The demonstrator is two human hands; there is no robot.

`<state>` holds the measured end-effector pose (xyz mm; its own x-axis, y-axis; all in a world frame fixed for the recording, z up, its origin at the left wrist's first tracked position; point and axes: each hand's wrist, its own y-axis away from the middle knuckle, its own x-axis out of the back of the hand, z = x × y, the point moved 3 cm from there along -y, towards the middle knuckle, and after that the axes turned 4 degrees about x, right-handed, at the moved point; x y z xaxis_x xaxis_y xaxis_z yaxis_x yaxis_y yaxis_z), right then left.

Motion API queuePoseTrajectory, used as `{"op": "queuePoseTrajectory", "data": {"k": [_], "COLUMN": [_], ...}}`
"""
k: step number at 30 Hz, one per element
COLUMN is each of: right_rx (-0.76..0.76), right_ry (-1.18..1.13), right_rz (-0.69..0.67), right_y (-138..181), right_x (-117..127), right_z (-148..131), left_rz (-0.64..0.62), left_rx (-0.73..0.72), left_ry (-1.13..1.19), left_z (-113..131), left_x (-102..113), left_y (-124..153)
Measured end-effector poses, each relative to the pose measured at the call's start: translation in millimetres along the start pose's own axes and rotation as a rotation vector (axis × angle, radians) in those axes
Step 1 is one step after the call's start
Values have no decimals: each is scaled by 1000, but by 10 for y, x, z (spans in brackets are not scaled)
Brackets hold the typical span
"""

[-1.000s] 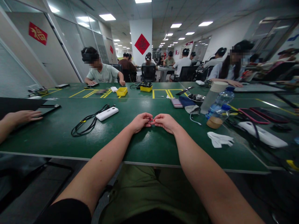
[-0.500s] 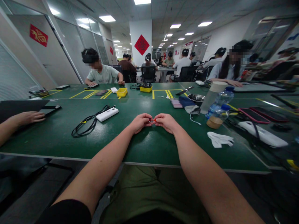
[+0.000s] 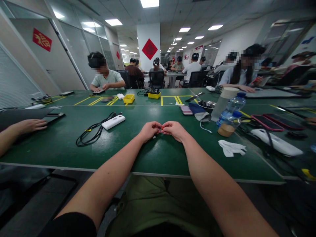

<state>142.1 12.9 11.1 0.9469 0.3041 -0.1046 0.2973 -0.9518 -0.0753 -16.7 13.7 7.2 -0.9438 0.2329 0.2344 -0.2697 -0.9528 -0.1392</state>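
My left hand (image 3: 149,131) and my right hand (image 3: 174,129) meet above the green table (image 3: 118,148), fingertips almost touching. Between the right thumb and fingers a small orange-red piece (image 3: 162,128) shows; its kind is too small to tell. The left fingers are pinched beside it, and what they hold is mostly hidden. Just below the left hand, a tiny whitish bit (image 3: 154,137) is visible. To the left lies a white power bank (image 3: 113,122) with a black cable (image 3: 95,133) coiled beside it.
On the right stand a plastic bottle (image 3: 233,104), a pale tumbler (image 3: 223,102) and a bottle with brown liquid (image 3: 227,128), near a crumpled tissue (image 3: 232,148). Farther back are yellow trays (image 3: 128,98) and a metal bowl (image 3: 206,104). Another person's hand (image 3: 32,125) rests at left.
My hands stay together, with a slight shift of the fingers. The tiny whitish bit now shows below my left hand. Across the table, a person has drawn one hand in toward the other.
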Motion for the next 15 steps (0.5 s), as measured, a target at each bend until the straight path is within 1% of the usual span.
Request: {"op": "queuePoseTrajectory", "data": {"k": [5,12,15], "right_rx": [-8,-44,-52], "right_ry": [-46,-74,-81], "right_rz": [25,20,25], "right_y": [-12,-6,-8], "right_x": [19,35,36], "right_z": [11,10,9], "left_rz": [-37,-55,-59], "left_rx": [10,153,182], "left_ry": [34,257,307], "left_z": [-10,-14,-17], "left_x": [18,-2,-16], "left_y": [-4,-14,-16]}}
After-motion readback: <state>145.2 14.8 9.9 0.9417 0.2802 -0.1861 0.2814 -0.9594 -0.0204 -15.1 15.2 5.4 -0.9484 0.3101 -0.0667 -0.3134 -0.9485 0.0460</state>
